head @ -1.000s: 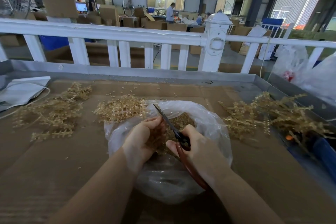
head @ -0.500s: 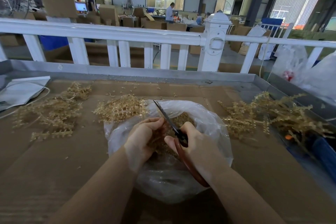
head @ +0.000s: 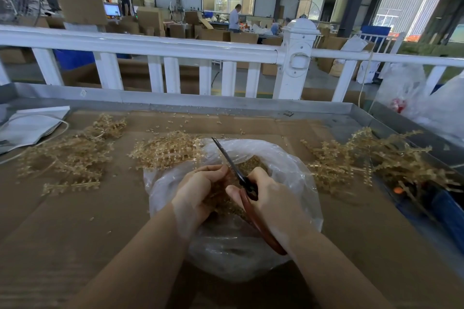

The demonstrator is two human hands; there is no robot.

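**Status: trimming in progress.** The left grip (head: 198,190) is curled around a tan plastic sprue (head: 218,199), held directly over the open mouth of the clear bag (head: 286,160). The right grip (head: 272,199) is clamped on the red-brown handles of the scissors (head: 244,181). The blades point away from the person, past the left grip's fingertips, and appear to be together. The two grips are nearly touching, with the sprue between them.

**Completed:** Cut parts (head: 253,162) lie inside the bag just beyond both grips. Loose bits are scattered on the table (head: 75,221) further out.

**Outstanding:**
- One sprue pile (head: 165,149) lies just beyond the left grip, against the bag rim.
- A second pile (head: 67,155) lies well to the left of the left grip.
- A third pile (head: 371,158) lies well to the right of the right grip.

Which piles are already stripped cannot be told. Judged from the quantities, the job is partway at most.
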